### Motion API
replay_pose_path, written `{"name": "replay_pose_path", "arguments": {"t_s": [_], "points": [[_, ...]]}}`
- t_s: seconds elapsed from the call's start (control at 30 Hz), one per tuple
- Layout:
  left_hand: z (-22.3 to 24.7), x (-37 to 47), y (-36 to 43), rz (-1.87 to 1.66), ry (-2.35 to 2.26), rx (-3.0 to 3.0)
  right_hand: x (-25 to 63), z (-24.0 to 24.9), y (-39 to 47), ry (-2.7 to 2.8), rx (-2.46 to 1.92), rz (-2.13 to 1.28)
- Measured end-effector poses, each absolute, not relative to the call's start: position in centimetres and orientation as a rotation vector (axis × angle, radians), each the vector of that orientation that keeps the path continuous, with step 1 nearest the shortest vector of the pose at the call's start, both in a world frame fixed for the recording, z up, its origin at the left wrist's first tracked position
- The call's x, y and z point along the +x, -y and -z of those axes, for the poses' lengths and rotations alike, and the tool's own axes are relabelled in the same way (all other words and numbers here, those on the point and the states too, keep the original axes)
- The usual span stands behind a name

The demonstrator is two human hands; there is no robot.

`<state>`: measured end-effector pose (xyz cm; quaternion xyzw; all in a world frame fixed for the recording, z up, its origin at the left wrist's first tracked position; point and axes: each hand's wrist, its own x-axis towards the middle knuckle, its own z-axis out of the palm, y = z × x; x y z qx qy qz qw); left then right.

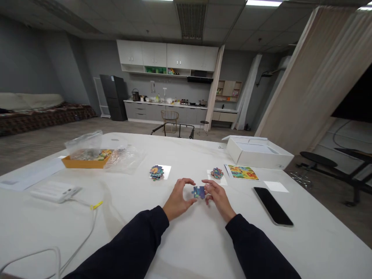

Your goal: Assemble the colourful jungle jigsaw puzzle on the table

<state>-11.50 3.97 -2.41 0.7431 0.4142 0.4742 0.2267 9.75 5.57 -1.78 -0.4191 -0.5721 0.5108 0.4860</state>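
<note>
A blue-purple jigsaw puzzle piece (198, 192) is between my hands over the white table. My right hand (217, 197) pinches its right edge with the fingertips. On the other side, my left hand (179, 198) curves in a C shape, thumb and index finger apart, with its fingertips close to the piece; whether the thumb touches it I cannot tell. Beyond my left hand lies a stack of puzzle pieces (157, 173) on a white square. A second stack of pieces (216, 173) sits on another white square past my right hand.
A colourful picture card (241, 172) and a white box (258, 152) are at the right, with a phone (273, 206) nearer. At the left are an orange tray (84, 162) of pieces, a plastic bag (124, 158), a white power bank (56, 191) and a cable (87, 236).
</note>
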Motion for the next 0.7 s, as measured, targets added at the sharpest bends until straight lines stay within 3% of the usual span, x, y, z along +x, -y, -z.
{"name": "replay_pose_path", "arguments": {"t_s": [0.17,0.47,0.7], "points": [[3.1,-11.7,-4.3,-1.154,-1.148,2.068,10.8,3.1,-6.8,1.383,-1.172,-1.102],[3.3,-12.1,-4.3,-1.096,-1.139,2.121,13.0,3.6,-7.4,1.566,-1.393,-0.547],[3.1,-12.1,-4.3,-1.095,-1.16,2.145,12.9,3.4,-6.5,1.884,-1.272,-0.532]]}}
